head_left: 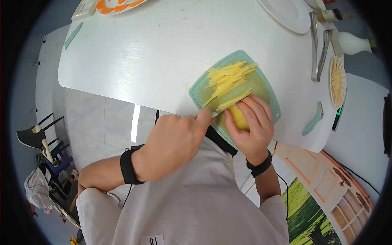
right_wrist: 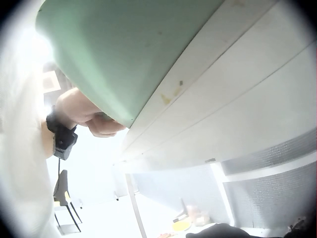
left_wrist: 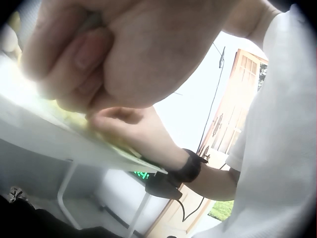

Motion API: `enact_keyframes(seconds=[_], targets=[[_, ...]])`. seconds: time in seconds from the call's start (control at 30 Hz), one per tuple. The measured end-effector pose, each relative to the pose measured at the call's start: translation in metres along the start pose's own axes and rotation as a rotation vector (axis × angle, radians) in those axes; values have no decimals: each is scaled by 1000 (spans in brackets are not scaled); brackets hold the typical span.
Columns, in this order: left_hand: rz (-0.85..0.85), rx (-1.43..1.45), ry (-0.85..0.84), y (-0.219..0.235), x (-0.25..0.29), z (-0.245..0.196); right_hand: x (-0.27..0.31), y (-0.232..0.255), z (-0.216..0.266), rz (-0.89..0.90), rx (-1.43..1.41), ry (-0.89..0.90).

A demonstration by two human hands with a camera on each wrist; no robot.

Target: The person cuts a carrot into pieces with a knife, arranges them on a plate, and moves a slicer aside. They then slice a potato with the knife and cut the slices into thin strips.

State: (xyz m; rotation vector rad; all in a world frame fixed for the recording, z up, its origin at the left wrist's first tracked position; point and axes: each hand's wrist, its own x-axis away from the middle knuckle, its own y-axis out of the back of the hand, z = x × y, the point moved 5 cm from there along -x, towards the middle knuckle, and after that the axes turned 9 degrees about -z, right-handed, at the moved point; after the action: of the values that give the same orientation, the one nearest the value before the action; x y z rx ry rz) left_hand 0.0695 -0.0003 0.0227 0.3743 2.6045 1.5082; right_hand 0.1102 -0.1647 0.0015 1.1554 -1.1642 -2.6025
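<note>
My left hand [head_left: 173,136] grips a knife [head_left: 214,114] whose handle is mostly hidden in the fist. In the left wrist view the curled fingers [left_wrist: 86,54] fill the top. My right hand [head_left: 254,126] holds a peeled yellow potato [head_left: 240,117], fingers over its top and thumb at its near side. Both lie over a pale green cutting board [head_left: 267,92]. Thin yellow potato strips [head_left: 230,77] are heaped on the board's far part, and a few cut strips [head_left: 234,101] lie against the potato by the knife. The right wrist view shows the board's edge and my left hand beyond.
The white table [head_left: 134,61] runs to a near edge by my body. A peeler [head_left: 313,120] lies right of the board, with metal tongs [head_left: 320,49] and a white plate [head_left: 288,14] farther back. A plate of orange slices [head_left: 116,6] stands far left, near a green-handled tool [head_left: 73,36].
</note>
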Motion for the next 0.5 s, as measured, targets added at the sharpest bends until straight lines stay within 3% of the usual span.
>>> enact_keyframes(seconds=[0.2,0.4,0.5], targets=[[15,9,-42,-8,-21,2,1,0,0,-3,12,3],[18,-11,10,-7,7,11,2,1,0,-8,17,-6],[-64,29,-53,-14,-13,6,1,0,2,0,23,6]])
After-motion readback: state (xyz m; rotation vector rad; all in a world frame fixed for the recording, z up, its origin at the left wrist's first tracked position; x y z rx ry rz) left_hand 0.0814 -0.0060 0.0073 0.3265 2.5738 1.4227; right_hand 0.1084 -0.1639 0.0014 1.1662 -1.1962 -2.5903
